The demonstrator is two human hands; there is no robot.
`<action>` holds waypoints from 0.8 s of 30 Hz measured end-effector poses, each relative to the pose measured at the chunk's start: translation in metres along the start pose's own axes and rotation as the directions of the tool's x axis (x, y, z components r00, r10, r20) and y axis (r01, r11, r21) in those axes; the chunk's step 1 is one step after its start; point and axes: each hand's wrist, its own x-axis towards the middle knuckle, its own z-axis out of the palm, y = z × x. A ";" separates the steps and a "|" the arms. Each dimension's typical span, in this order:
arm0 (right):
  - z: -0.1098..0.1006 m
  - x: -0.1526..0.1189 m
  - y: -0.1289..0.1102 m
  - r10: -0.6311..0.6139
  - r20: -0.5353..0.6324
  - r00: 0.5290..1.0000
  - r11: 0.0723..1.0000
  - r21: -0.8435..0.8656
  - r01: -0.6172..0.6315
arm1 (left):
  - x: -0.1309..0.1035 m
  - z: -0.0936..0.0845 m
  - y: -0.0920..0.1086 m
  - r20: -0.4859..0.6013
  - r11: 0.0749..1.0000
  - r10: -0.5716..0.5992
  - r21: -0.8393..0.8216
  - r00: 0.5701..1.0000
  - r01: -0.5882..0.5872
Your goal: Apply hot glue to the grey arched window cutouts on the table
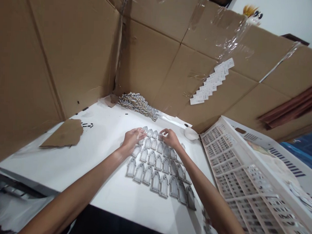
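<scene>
Several small grey, translucent arched pieces (155, 181), each with a pointed top and a small hole, lie in slanting rows on the white table. My left hand (132, 139) rests at the left end of the farthest row, its slightly blurred fingers stretched over the pieces there. At that row's right end, my right hand (170, 138) has thumb and forefinger pinched on an arched piece (160, 136). My right forearm hides part of the rows' right side.
A heap of small metallic-looking parts (137, 104) lies against the cardboard wall (153, 58). On the right stands a white slatted plastic crate (230, 129). A torn cardboard piece (63, 133) and small black bits (87, 124) lie at left; a round white dish (190, 133) sits behind.
</scene>
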 end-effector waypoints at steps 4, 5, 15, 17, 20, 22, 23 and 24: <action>0.001 -0.001 -0.035 -0.079 0.063 0.995 0.991 0.110 0.072 | -0.003 -0.001 0.001 0.125 0.994 -0.028 0.106 0.992 0.014; 0.000 -0.002 -0.045 -0.105 0.091 0.990 0.978 0.188 0.086 | -0.003 -0.002 0.001 0.172 0.987 -0.027 0.158 0.985 -0.001; -0.025 0.005 -0.088 -0.190 0.199 0.961 0.904 0.418 0.092 | 0.005 0.005 0.000 0.391 0.779 -0.016 0.582 0.920 -0.234; -0.027 0.003 -0.085 -0.177 0.214 0.961 0.900 0.430 0.070 | 0.003 0.005 0.003 0.387 0.770 -0.026 0.596 0.922 -0.229; -0.025 0.003 -0.081 -0.179 0.221 0.959 0.887 0.458 0.060 | -0.001 0.006 0.005 0.389 0.766 -0.032 0.602 0.921 -0.227; -0.022 0.008 -0.076 -0.175 0.210 0.962 0.871 0.488 0.052 | -0.002 0.007 0.005 0.381 0.780 -0.021 0.585 0.924 -0.223; -0.021 0.012 -0.073 -0.163 0.195 0.967 0.866 0.498 0.046 | -0.002 0.008 0.004 0.372 0.796 -0.013 0.566 0.928 -0.216; -0.021 0.016 -0.069 -0.144 0.175 0.974 0.865 0.500 0.038 | -0.002 0.009 0.003 0.359 0.816 -0.006 0.541 0.933 -0.203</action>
